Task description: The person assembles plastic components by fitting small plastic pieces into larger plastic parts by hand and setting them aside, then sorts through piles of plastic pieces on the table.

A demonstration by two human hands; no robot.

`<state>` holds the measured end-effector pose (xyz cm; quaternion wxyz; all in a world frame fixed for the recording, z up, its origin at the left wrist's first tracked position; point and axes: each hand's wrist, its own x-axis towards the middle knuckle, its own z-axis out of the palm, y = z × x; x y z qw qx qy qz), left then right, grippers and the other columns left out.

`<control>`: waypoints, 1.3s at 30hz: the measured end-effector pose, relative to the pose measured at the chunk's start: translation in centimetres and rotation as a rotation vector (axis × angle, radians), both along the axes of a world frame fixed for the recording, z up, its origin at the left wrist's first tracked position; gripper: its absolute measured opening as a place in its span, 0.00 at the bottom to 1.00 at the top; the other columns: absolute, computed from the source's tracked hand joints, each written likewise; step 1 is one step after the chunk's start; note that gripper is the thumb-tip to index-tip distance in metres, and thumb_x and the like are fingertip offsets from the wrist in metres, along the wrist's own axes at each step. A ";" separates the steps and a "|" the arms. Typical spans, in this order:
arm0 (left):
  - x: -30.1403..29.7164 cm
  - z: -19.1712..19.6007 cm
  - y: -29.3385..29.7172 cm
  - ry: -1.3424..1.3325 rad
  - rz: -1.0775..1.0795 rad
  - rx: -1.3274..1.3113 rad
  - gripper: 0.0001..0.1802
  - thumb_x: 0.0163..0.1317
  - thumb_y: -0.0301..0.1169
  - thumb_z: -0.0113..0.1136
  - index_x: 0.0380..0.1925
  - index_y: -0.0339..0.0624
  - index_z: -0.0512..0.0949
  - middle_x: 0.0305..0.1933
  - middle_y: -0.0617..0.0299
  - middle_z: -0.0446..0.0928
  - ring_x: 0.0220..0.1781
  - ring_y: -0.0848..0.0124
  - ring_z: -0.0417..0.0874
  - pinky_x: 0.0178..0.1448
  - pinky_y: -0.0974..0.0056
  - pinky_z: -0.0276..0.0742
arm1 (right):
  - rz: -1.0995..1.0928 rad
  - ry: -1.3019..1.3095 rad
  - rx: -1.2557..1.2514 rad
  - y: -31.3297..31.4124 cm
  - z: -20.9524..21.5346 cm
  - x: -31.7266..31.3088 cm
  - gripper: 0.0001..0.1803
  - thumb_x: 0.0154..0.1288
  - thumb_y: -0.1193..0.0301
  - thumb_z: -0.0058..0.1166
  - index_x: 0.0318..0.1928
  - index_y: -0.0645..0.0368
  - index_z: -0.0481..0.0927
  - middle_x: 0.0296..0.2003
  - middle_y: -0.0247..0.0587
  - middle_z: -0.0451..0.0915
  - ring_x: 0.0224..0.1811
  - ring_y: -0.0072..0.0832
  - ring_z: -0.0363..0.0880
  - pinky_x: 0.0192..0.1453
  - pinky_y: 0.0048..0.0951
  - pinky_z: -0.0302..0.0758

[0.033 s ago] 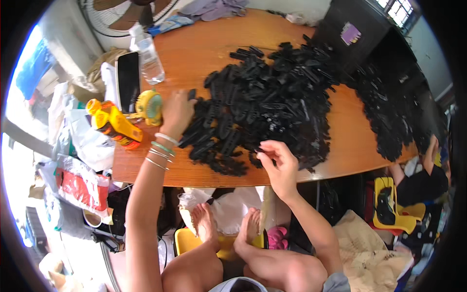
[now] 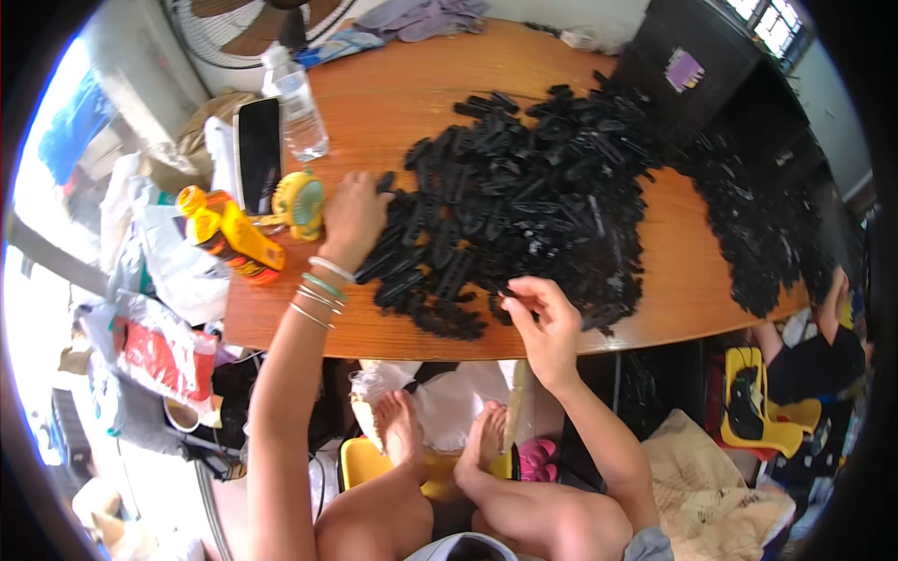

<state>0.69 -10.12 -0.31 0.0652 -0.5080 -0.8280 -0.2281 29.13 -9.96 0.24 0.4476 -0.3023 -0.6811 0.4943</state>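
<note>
A large heap of black plastic pieces (image 2: pixel 533 206), many long and narrow with slots, covers the middle of the wooden table (image 2: pixel 365 103). At the heap's left edge is my left hand (image 2: pixel 355 220), with bracelets on its wrist. Its fingers are closed on a short black plastic piece (image 2: pixel 385 181) that sticks out at the fingertips. My right hand (image 2: pixel 549 323) hovers over the near edge of the table and the heap. Thumb and forefinger are pinched together; a tiny dark bit shows at their tips, too small to name.
Left of my left hand are a yellow handheld fan (image 2: pixel 301 204), a yellow-orange bottle (image 2: pixel 229 234), a phone (image 2: pixel 257 154) and a clear water bottle (image 2: pixel 299 112). A second black heap (image 2: pixel 748 224) lies right, before a dark box (image 2: pixel 697 65). Another person's arm (image 2: pixel 831 304) reaches in there.
The whole view has shifted slightly, so everything sits a little further right. Both hands keep nearly the same pose and place over the table.
</note>
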 end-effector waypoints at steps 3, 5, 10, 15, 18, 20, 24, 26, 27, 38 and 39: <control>2.6 0.8 -2.4 0.196 -0.181 0.331 0.14 0.55 0.29 0.62 0.41 0.37 0.74 0.50 0.47 0.71 0.55 0.50 0.71 0.55 0.54 0.69 | 0.011 -0.047 0.042 -1.1 -0.4 0.7 0.07 0.58 0.84 0.56 0.39 0.65 0.78 0.34 0.37 0.80 0.32 0.19 0.76 0.37 0.20 0.72; 2.5 1.5 -4.1 0.271 -0.187 0.420 0.18 0.54 0.25 0.61 0.46 0.38 0.73 0.56 0.46 0.67 0.60 0.48 0.66 0.63 0.52 0.63 | 0.012 -0.114 0.148 -0.9 -0.2 0.8 0.07 0.58 0.84 0.56 0.38 0.65 0.79 0.34 0.39 0.80 0.32 0.21 0.76 0.35 0.21 0.71; -0.9 2.4 -6.1 0.260 0.060 0.464 0.26 0.53 0.19 0.57 0.54 0.39 0.67 0.59 0.46 0.65 0.62 0.48 0.64 0.66 0.51 0.59 | -0.010 -0.201 0.257 -0.6 0.5 -0.1 0.09 0.57 0.83 0.56 0.39 0.63 0.80 0.34 0.40 0.81 0.30 0.24 0.75 0.33 0.22 0.70; -2.9 2.1 -6.2 0.080 -0.096 0.461 0.30 0.48 0.11 0.46 0.55 0.39 0.66 0.54 0.48 0.69 0.60 0.51 0.66 0.65 0.52 0.60 | -0.004 -0.158 0.210 -1.4 0.4 -0.8 0.12 0.57 0.83 0.57 0.43 0.63 0.80 0.34 0.39 0.81 0.31 0.23 0.76 0.34 0.21 0.71; -2.4 2.7 -6.5 0.235 -0.038 0.434 0.34 0.46 0.12 0.47 0.58 0.40 0.65 0.57 0.46 0.67 0.64 0.50 0.63 0.68 0.53 0.58 | -0.012 -0.068 0.227 -1.4 1.0 -1.3 0.14 0.56 0.84 0.57 0.45 0.63 0.78 0.35 0.40 0.81 0.30 0.23 0.76 0.36 0.22 0.73; 0.0 3.5 -6.5 0.374 -0.001 0.439 0.33 0.46 0.12 0.48 0.57 0.39 0.66 0.58 0.46 0.67 0.65 0.50 0.63 0.68 0.53 0.58 | -0.035 -0.064 0.254 -1.3 0.9 -1.0 0.14 0.56 0.84 0.57 0.44 0.63 0.79 0.35 0.40 0.81 0.30 0.23 0.76 0.36 0.22 0.74; 2.5 1.9 -7.9 0.323 -0.233 0.465 0.25 0.48 0.14 0.50 0.50 0.36 0.71 0.52 0.48 0.71 0.57 0.51 0.69 0.60 0.55 0.68 | -0.034 -0.086 0.300 -1.3 0.8 -0.4 0.10 0.56 0.84 0.58 0.40 0.63 0.79 0.35 0.40 0.81 0.32 0.25 0.77 0.36 0.23 0.73; 2.6 0.7 -8.0 0.150 -0.311 0.432 0.21 0.49 0.14 0.51 0.47 0.35 0.73 0.49 0.49 0.72 0.53 0.52 0.72 0.56 0.56 0.71 | -0.024 -0.090 0.350 -1.5 0.8 -0.3 0.09 0.56 0.84 0.58 0.38 0.63 0.79 0.34 0.40 0.81 0.32 0.25 0.76 0.35 0.23 0.72; 2.7 0.4 -7.7 0.123 -0.262 0.393 0.19 0.50 0.15 0.52 0.46 0.34 0.73 0.46 0.50 0.73 0.50 0.52 0.73 0.52 0.56 0.72 | -0.030 -0.100 0.332 -1.6 0.7 -0.2 0.08 0.56 0.84 0.58 0.37 0.63 0.79 0.34 0.40 0.81 0.33 0.26 0.76 0.35 0.23 0.72; -0.6 -2.1 -2.6 -0.120 -0.109 0.120 0.13 0.55 0.26 0.60 0.41 0.33 0.74 0.40 0.49 0.76 0.35 0.54 0.78 0.42 0.56 0.73 | 0.032 -0.059 0.097 -4.1 -0.1 -0.6 0.07 0.57 0.86 0.56 0.37 0.67 0.78 0.37 0.40 0.78 0.33 0.19 0.72 0.40 0.19 0.71; 0.0 -1.7 -2.5 -0.089 -0.088 0.180 0.12 0.55 0.25 0.60 0.40 0.34 0.74 0.39 0.49 0.76 0.36 0.53 0.78 0.41 0.57 0.74 | 0.018 -0.069 0.093 -3.9 -0.2 -0.4 0.07 0.57 0.86 0.56 0.37 0.67 0.78 0.37 0.40 0.78 0.33 0.19 0.72 0.40 0.19 0.71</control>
